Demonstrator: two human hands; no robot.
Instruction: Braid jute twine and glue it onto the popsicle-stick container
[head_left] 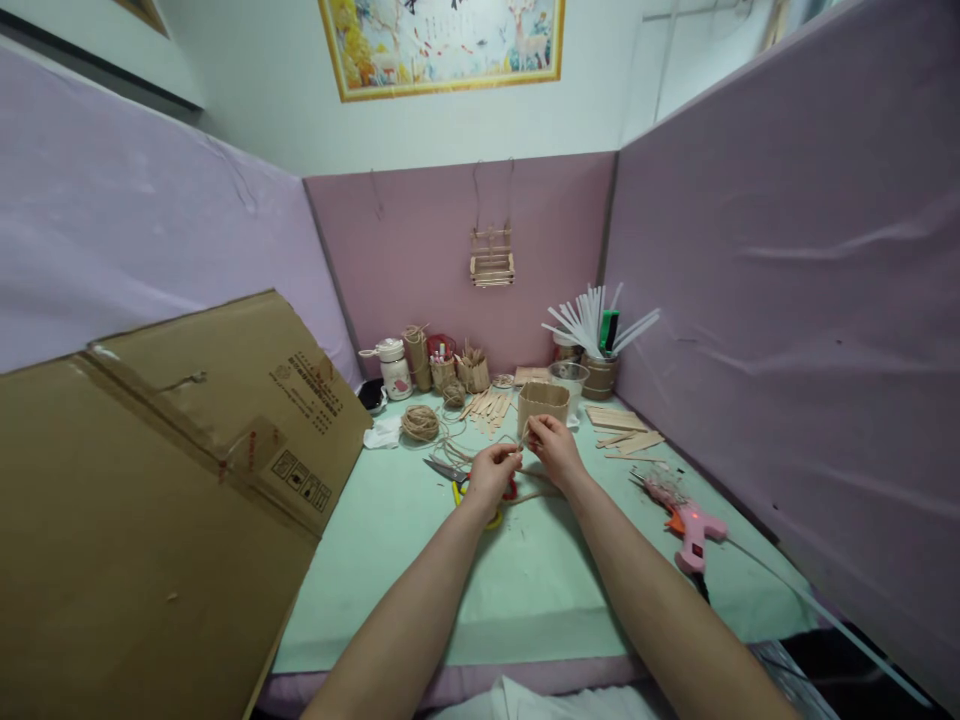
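Note:
Both hands are raised close together over the middle of the table. My left hand [495, 473] has its fingers pinched on thin twine, above scissors [457, 480] with red and yellow handles, which it partly covers. My right hand [553, 448] is a little higher and to the right, also pinching the twine, in front of a brown container [543, 402]. Loose twine lies on the cloth around the hands, running left toward a twine ball [421, 423].
A large cardboard sheet [187, 460] leans at the left. On the right lie a pink glue gun [699, 530] with its cord and flat wooden sticks [630, 440]. Behind stand a white jar [394, 370], stick holders, a clear cup [569, 378] and a pot of white sticks [600, 378].

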